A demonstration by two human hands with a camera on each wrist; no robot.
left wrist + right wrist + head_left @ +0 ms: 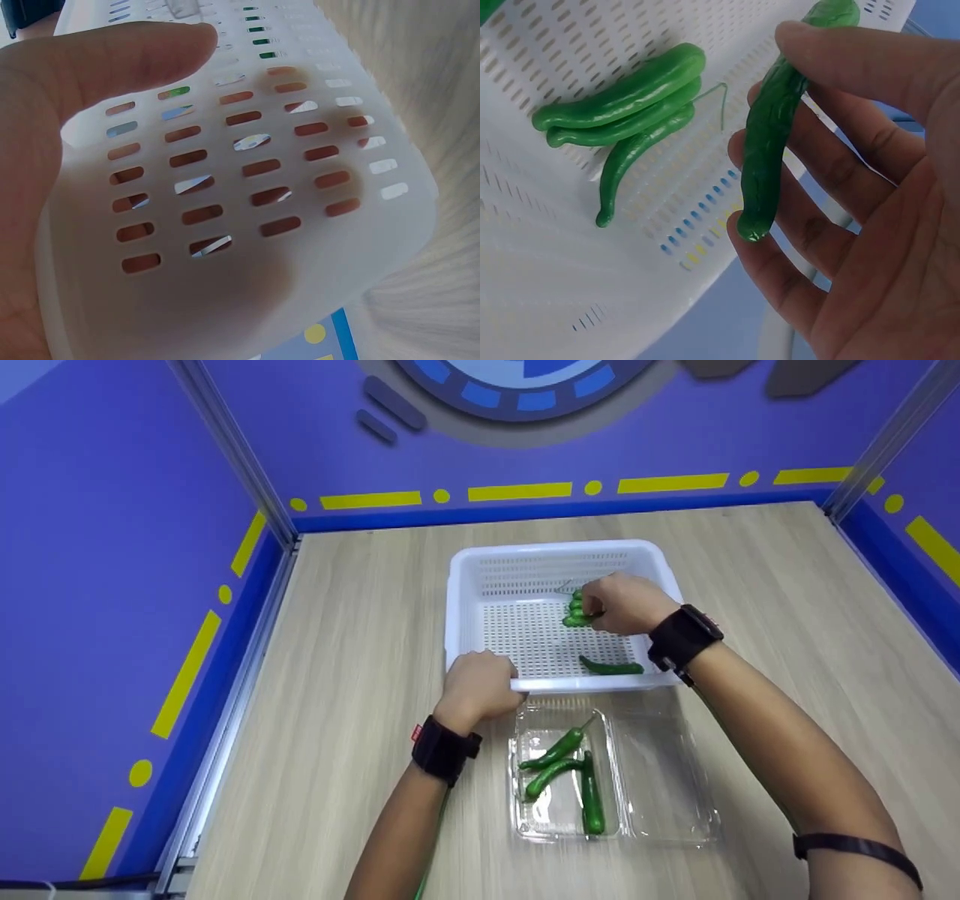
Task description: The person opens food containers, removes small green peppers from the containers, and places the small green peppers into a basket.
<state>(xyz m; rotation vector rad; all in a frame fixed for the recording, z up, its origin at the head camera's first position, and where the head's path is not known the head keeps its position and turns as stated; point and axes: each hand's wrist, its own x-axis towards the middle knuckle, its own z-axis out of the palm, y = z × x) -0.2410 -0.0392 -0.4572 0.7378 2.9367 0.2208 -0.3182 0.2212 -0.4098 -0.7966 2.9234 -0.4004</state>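
A white perforated plastic basket (480,556) stands at mid-table. My left hand (480,684) grips its near left corner; in the left wrist view the thumb (142,56) lies along one face of the slotted wall (225,292), and the fingers show through the slots. Over the basket's right side, my right hand (626,604) pinches a dark green chili pepper (765,150) between thumb and fingertips. Several other green peppers (630,90) lie close together on the basket floor, one trailing a thin stem. Another pepper (611,667) rests along the near wall.
Just in front of the basket sits a clear plastic clamshell box (516,802), its lid (667,787) folded out to the right. Three green peppers (559,750) lie inside it. Blue printed panels (525,514) border the wooden table (352,660) at back and sides.
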